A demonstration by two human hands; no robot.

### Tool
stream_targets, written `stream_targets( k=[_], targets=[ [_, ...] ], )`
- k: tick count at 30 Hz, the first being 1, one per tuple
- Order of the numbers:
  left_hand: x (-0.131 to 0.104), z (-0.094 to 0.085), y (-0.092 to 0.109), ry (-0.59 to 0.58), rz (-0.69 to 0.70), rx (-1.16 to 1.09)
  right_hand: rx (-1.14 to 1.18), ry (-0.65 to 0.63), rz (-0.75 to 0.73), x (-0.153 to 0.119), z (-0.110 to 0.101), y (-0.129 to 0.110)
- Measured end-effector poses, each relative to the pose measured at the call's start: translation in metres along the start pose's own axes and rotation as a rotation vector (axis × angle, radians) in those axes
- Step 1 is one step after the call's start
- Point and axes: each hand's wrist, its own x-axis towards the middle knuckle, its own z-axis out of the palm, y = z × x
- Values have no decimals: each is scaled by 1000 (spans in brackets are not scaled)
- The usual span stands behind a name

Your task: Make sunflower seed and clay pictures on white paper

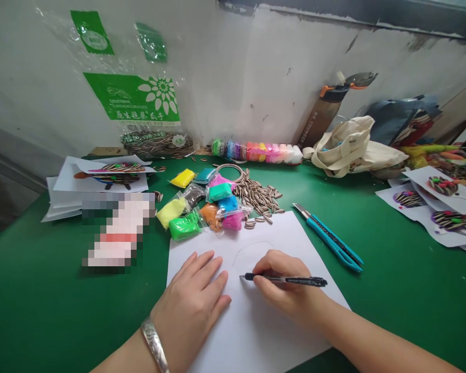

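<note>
A white sheet of paper [295, 233] lies on the green table, with a thin curved pen line near its upper middle. My left hand [196, 300] rests flat on the sheet's left part, fingers spread, a silver bracelet at the wrist. Pinched in my right hand [287, 285] is a black pen [305, 281], its tip at the paper below the curve's left end. Bagged coloured clay [184, 226] sits at the sheet's top edge, beside a pile of striped sunflower seeds [258, 194]. To the right lies a blue cutter knife [332, 241] with some blade showing.
Seed-decorated pictures lie at the left [68, 173] and right [423, 207]. Along the wall stand a seed bag [155, 142], a clay pack [262, 153], a tilted bottle [320, 116] and a cloth bag [349, 147]. A pixelated object lies at left.
</note>
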Motion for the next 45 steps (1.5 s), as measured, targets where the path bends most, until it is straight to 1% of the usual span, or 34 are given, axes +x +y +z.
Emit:
stream_targets(
  k=[5,7,11,16,20,25,32,38,45],
  targets=[
    [-1,1,0,-6,-2,-3,0,-2,15,0,-4,-2],
    [-1,3,0,-9,-2,-6,6,16,25,0,-7,-1],
    [-2,6,0,28,-23,-8,61,64,82,-1,-15,4],
    [-2,5,-1,1,23,31,166,126,175,2,-26,10],
    [-2,5,-3,-5,57,66,181,176,211,5,-29,12],
    [-2,3,-6,13,92,111,171,221,221,7,-30,16],
    [0,2,-7,8,146,172,168,279,236,12,-36,21],
    [1,2,-7,1,156,173,153,297,227,15,-37,25],
    [0,3,-8,3,155,180,156,321,236,17,-36,24]
  ],
)
